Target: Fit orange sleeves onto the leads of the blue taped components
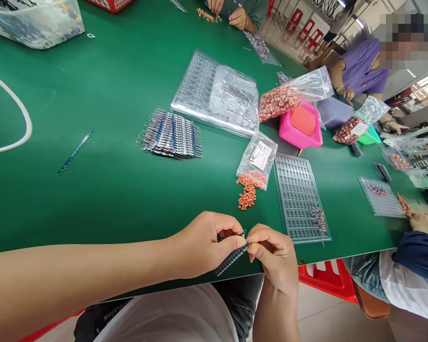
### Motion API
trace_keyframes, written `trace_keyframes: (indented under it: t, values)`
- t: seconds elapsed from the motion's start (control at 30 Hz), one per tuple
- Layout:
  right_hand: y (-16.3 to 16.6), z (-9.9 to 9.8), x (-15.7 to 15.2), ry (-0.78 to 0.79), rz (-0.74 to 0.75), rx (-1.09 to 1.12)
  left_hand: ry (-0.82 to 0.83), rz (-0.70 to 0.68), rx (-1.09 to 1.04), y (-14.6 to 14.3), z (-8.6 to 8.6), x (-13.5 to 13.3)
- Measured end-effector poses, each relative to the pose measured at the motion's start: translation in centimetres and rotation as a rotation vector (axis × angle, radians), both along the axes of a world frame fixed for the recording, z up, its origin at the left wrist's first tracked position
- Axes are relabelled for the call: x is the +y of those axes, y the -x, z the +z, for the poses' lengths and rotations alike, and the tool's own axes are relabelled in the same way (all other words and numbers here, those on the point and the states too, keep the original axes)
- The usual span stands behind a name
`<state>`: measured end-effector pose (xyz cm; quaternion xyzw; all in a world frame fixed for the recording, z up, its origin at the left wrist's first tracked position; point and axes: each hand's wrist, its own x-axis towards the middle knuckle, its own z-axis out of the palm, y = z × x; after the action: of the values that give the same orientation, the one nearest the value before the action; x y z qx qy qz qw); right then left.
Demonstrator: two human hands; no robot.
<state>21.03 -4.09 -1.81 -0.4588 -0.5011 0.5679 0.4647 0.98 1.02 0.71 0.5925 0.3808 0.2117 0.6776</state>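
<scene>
My left hand (203, 244) is closed on a short blue taped strip of components (231, 259) near the front edge of the green table (103, 85). My right hand (274, 254) pinches the upper end of the same strip, fingertips pressed together. Just beyond my hands lies a small heap of orange rings (247, 192), spilling from a clear labelled bag (258, 159). A clear plastic tray (299, 194) with a few finished parts lies to the right of them. A stack of taped component strips (171, 135) rests further back.
A pink basket (301, 126), bags of orange rings (292, 97), a pile of clear trays (207, 92) and a loose strip (74, 152) lie on the table. A white cable (21, 118) curves at the left. Other people work at the far side and at the right.
</scene>
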Motion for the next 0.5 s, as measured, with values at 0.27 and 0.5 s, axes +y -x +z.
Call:
trace_keyframes:
  t: [0.27, 0.5]
  values:
    - [0.41, -0.78, -0.4, -0.044, -0.144, -0.069, -0.016, 0.085, 0.041, -0.14, 0.33, 0.03]
    - [0.72, -0.57, -0.44, -0.071, -0.125, -0.133, -0.072, 0.059, 0.026, 0.05, 0.55, 0.0]
